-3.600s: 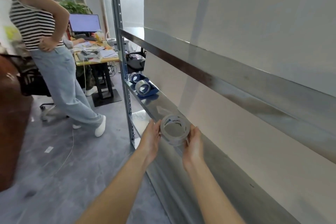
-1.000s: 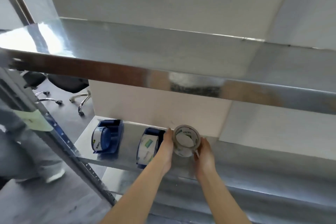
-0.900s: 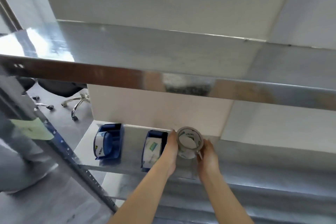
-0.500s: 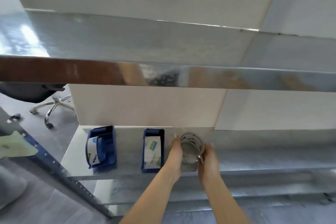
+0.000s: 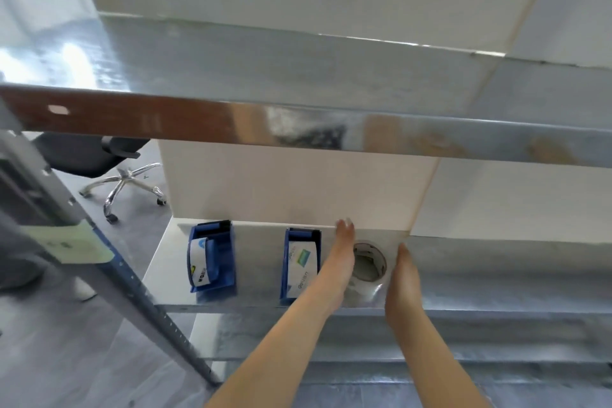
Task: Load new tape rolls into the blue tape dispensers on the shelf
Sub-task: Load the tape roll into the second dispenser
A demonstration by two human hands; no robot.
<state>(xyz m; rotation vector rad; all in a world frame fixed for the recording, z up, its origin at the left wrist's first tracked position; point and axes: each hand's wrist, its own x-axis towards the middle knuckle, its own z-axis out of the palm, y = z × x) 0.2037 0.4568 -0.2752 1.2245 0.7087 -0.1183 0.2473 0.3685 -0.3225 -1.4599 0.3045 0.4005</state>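
Note:
A clear tape roll (image 5: 369, 263) lies flat on the metal shelf (image 5: 258, 262), its hole facing up. My left hand (image 5: 341, 262) rests with straight fingers against the roll's left side. My right hand (image 5: 402, 285) is just right of the roll, fingers extended, a small gap between them. Neither hand grips it. Two blue tape dispensers stand to the left, each with a wrapped roll in it: one (image 5: 301, 262) right beside my left hand, the other (image 5: 212, 258) farther left.
An upper metal shelf (image 5: 298, 122) overhangs the work area, close above. A perforated upright post (image 5: 132, 291) with a green label (image 5: 73, 245) slants at the left. A black office chair (image 5: 99, 156) stands behind the rack. White wall backs the shelf.
The tape roll went from being held between both hands to lying flat on the shelf. Both hands have opened and sit at its sides. The view has also shifted along the rack.

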